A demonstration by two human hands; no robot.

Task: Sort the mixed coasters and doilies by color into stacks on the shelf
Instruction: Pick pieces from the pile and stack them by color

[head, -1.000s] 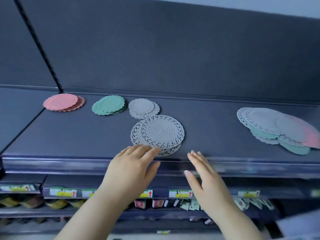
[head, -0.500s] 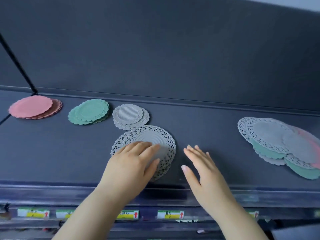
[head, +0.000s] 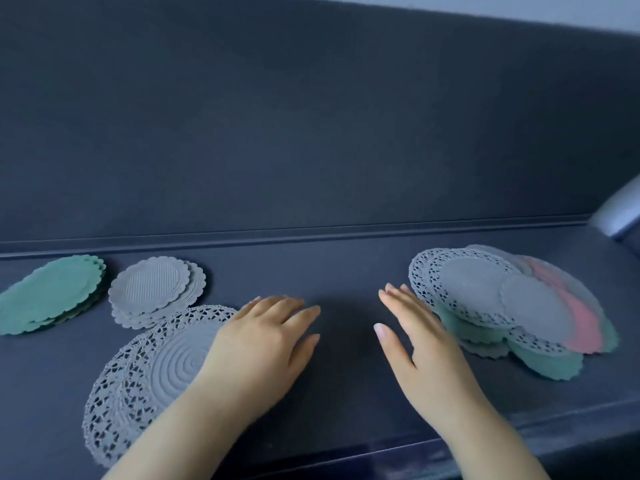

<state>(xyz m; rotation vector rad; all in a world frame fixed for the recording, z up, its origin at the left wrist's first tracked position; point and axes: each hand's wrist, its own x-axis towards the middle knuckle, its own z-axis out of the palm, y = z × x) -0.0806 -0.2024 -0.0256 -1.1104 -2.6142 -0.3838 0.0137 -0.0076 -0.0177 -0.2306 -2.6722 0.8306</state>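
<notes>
A stack of large grey lace doilies (head: 156, 368) lies at the front left of the dark shelf (head: 346, 393). Behind it sit a stack of small grey scalloped coasters (head: 156, 289) and a green coaster stack (head: 48, 296). On the right spreads a mixed pile (head: 512, 303) of grey doilies, green coasters and a pink one (head: 578, 323). My left hand (head: 263, 344) is flat with straight fingers, its wrist over the lace stack's right edge. My right hand (head: 415, 337) is flat, its fingertips at the mixed pile's left edge. Neither hand holds anything.
The shelf's back panel (head: 311, 133) rises close behind the stacks, with a low ridge along its foot. A grey rounded metal part (head: 620, 213) shows at the far right. The shelf's front lip (head: 519, 441) runs below my forearms.
The view has swung right and closer; the pink stack has left the frame. My left hand slid right off the lace stack. My right hand moved right to the mixed pile.
</notes>
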